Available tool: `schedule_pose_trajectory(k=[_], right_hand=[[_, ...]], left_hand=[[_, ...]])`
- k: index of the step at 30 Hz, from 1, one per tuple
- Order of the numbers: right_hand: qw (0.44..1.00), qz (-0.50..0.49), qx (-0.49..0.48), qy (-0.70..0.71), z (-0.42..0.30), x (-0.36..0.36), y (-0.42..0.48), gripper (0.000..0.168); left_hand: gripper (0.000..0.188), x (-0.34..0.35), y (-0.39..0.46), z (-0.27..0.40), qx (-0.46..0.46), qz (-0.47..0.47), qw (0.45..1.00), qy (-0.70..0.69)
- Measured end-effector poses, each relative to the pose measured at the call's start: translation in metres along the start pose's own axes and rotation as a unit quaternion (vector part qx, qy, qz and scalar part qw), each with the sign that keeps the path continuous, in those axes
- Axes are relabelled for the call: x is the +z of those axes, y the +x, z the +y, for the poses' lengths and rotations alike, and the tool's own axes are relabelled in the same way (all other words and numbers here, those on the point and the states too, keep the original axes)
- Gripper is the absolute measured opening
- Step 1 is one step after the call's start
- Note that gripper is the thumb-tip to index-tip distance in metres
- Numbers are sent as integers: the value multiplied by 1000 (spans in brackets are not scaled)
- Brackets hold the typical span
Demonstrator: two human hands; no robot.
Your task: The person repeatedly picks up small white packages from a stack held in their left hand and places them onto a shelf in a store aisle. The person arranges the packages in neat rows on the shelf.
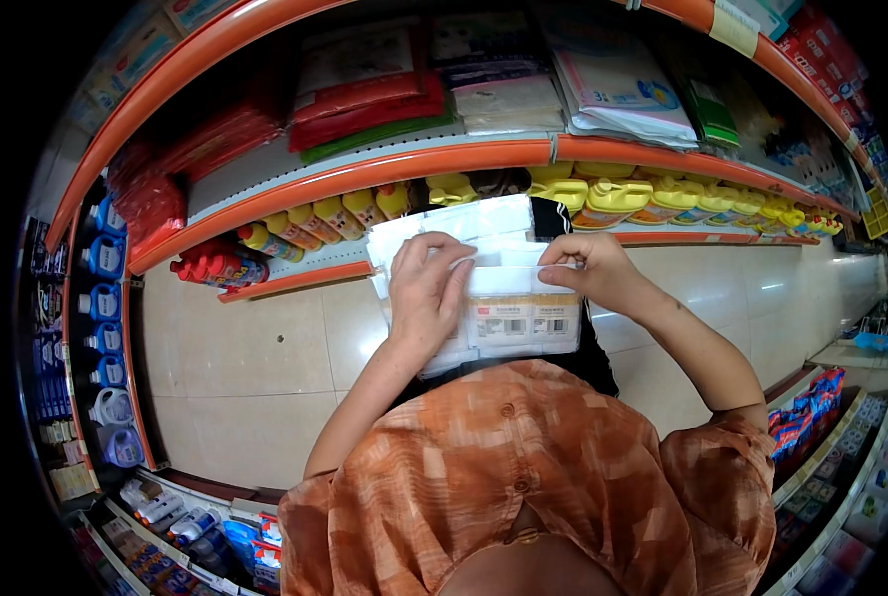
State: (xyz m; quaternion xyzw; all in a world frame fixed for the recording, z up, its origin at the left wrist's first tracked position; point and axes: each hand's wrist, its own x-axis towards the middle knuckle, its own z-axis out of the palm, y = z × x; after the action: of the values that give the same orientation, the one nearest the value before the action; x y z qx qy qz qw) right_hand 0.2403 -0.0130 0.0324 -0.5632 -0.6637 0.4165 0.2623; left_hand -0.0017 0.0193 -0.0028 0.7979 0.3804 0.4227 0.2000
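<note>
A pile of flat white packages in clear plastic rests on the lap, against black trousers. The uppermost package bears printed labels with barcodes along its lower part, and a plain white strip runs across above them. At the left end of that strip, my left hand has its thumb and fingertips close together on the edge. My right hand pinches the strip's upper right end between thumb and bent index finger. What lies beneath the left palm is hidden.
In front is a shelf with an orange edge, holding flat packs. Beneath it stand yellow jugs and yellow bottles. Blue detergent bottles line the left shelf. Pale floor tiles lie between the shelves.
</note>
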Motion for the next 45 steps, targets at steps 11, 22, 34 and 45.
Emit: schedule_pose_trajectory(k=[11, 22, 34, 45], right_hand=[[915, 43, 75, 393, -57, -46, 16, 5], [912, 0, 8, 410, -147, -18, 25, 12], [988, 36, -149, -4, -93, -57, 66, 30], [999, -18, -6, 45, -88, -64, 62, 17]], left_hand=[[89, 3, -16, 21, 179, 4, 983, 33], [49, 27, 27, 33, -56, 156, 947, -275], [37, -21, 35, 26, -261, 76, 686, -675], [39, -27, 35, 20, -264, 94, 767, -578]])
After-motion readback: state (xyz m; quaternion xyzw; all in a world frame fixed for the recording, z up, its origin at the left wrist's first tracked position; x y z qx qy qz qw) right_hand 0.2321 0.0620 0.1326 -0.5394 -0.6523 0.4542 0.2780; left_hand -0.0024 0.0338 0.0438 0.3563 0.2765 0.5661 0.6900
